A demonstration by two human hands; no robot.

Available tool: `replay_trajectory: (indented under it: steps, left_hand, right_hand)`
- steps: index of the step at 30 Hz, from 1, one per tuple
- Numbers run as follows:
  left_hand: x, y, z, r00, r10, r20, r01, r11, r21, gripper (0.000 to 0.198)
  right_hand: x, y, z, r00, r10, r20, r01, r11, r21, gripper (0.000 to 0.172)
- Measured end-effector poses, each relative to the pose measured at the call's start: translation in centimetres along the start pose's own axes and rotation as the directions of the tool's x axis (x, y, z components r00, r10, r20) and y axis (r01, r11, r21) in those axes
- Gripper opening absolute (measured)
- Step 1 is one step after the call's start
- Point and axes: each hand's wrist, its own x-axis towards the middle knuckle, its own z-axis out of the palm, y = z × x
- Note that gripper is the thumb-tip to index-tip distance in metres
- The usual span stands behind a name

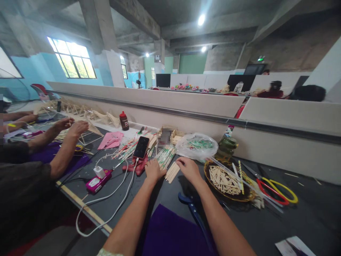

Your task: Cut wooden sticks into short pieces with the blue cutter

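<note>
Between my hands a row of short wooden sticks [172, 172] lies side by side on the dark table. My left hand [153, 171] rests at the row's left edge, its thumb touching the sticks and its other fingers apart, near a plastic-wrapped bundle of longer sticks [165, 156]. At the upper right of the row, my right hand [189, 170] has its fingers bent together against the stick ends. Nearer me lie blue-handled cutters [195, 211], partly behind my right forearm, and a purple cloth [170, 231].
On the right are a wicker basket [226, 181] of short sticks, scissors [271, 190] and a green jar [226, 147]. A phone [141, 147], white cable and pink power strip [98, 180] lie left. A co-worker's hands [76, 128] work beside stick frames. A low partition [186, 110] runs behind.
</note>
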Motion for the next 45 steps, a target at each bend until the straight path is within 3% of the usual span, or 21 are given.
replay_trajectory:
  steps: [5,8,10,14,18,21,26,31,34,39,42,45]
  left_hand:
    - [0.2,0.0,0.3,0.997,0.001,-0.074,-0.003,1.0,-0.021,0.063]
    - [0.3,-0.1,0.7,0.992,0.0,-0.127,-0.005,0.999,-0.04,0.059]
    - [0.5,-0.1,0.8,0.993,-0.008,-0.116,0.003,0.999,-0.049,0.059]
    - [1.5,0.3,0.2,1.0,0.002,0.007,-0.002,0.999,-0.036,0.079]
    - [2.6,0.6,-0.8,0.993,-0.005,0.114,0.006,1.0,-0.013,0.099]
    - [3.0,0.5,-1.0,0.992,-0.002,0.13,0.007,0.999,-0.043,0.098]
    - [3.0,-0.3,-0.7,0.992,-0.013,0.126,0.03,0.99,-0.138,0.074]
    - [2.8,-1.0,-1.4,0.985,-0.07,0.158,0.108,0.962,-0.249,0.047]
    - [2.5,-1.2,-2.0,0.991,-0.05,0.123,0.094,0.919,-0.382,0.039]
    - [1.3,-1.2,-2.5,0.997,0.005,0.083,0.036,0.873,-0.487,0.043]
    - [0.5,-1.5,-2.5,0.995,0.026,0.095,0.025,0.866,-0.5,0.049]
    - [0.1,-2.1,-2.3,0.994,0.043,0.096,0.019,0.823,-0.568,0.051]
  right_hand:
    - [4.4,-1.6,4.8,0.992,0.056,0.109,-0.056,0.998,0.0,0.013]
    - [5.5,-1.8,7.3,0.985,0.12,0.122,-0.123,0.992,0.017,0.026]
    - [5.9,-1.9,8.5,0.98,0.165,0.113,-0.171,0.984,0.042,0.027]
    - [6.7,-1.9,9.7,0.966,0.24,0.094,-0.252,0.955,0.156,0.004]
    - [8.4,-1.9,9.5,0.941,0.321,0.104,-0.336,0.865,0.373,0.007]
    - [10.0,-2.0,8.1,0.916,0.386,0.11,-0.376,0.728,0.574,0.02]
    - [12.4,-2.0,3.2,0.904,0.427,0.01,-0.237,0.482,0.844,0.012]
    - [12.6,-1.1,-1.1,0.899,0.433,-0.063,-0.087,0.318,0.944,0.019]
    - [10.9,-0.3,-0.7,0.887,0.462,-0.026,-0.12,0.284,0.951,0.023]
    - [7.6,-0.4,3.0,0.893,0.438,0.103,-0.255,0.305,0.918,0.038]
    - [7.2,-0.5,4.4,0.894,0.435,0.109,-0.266,0.32,0.909,0.029]
    - [7.8,-0.1,4.4,0.886,0.454,0.097,-0.262,0.319,0.911,0.019]
